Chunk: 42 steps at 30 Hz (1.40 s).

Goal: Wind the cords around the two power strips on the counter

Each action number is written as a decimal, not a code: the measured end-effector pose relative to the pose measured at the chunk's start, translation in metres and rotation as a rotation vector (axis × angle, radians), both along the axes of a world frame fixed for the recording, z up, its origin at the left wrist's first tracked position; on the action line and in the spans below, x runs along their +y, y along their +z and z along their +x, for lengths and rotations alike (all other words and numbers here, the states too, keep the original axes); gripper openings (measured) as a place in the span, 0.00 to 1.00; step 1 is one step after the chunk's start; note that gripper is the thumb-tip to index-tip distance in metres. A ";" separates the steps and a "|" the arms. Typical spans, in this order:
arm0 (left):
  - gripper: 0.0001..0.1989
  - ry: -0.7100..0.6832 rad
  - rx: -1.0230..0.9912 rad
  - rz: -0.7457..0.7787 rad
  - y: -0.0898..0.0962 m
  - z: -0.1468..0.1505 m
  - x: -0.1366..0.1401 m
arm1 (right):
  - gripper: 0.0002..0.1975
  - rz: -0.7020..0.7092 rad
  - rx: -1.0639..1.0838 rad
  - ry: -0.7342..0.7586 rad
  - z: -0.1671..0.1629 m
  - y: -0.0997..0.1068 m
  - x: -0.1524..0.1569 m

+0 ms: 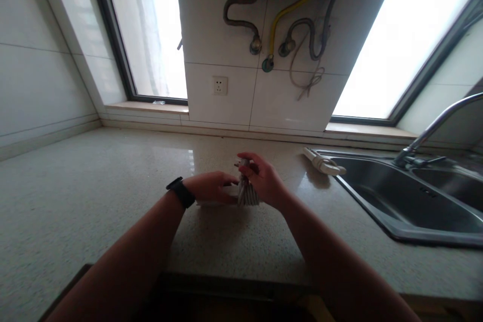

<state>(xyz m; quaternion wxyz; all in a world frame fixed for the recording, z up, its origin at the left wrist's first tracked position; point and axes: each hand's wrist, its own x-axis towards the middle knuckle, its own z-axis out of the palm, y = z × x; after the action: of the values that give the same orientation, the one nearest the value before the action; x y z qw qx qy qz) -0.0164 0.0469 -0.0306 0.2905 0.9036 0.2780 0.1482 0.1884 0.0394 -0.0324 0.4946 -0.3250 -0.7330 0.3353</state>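
Observation:
A white power strip [206, 203] lies on the counter in front of me, its pale cord [248, 196] wound in several turns round the right end. My left hand [211, 186], with a black band at the wrist, is closed over the strip's body; the hand covers most of it. At the wound end, my right hand [262, 176] pinches the cord's plug [244, 163], whose metal prongs point left. Further right, beside the sink, rests a second white power strip [320, 162] with its cord wrapped round it.
A steel double sink [407, 201] with a curved tap [433, 126] is set into the speckled counter [94, 201] on the right. On the tiled wall are a socket [220, 85], grey hoses [241, 22] and a yellow pipe [289, 10]. Windows stand on both sides.

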 end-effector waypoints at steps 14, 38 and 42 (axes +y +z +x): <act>0.36 0.041 -0.063 -0.145 -0.004 0.000 -0.006 | 0.16 -0.110 0.016 0.152 0.008 0.012 -0.003; 0.14 0.120 -0.254 -0.099 -0.006 0.011 -0.002 | 0.14 0.107 -0.041 -0.051 0.000 0.001 -0.002; 0.12 0.119 -0.262 -0.072 -0.011 0.008 0.001 | 0.13 0.154 -0.043 -0.058 -0.001 0.002 -0.005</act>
<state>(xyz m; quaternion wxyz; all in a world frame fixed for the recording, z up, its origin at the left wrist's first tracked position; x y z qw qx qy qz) -0.0082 0.0478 -0.0412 0.3470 0.8475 0.2960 0.2716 0.1872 0.0346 -0.0308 0.5118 -0.3143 -0.7573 0.2566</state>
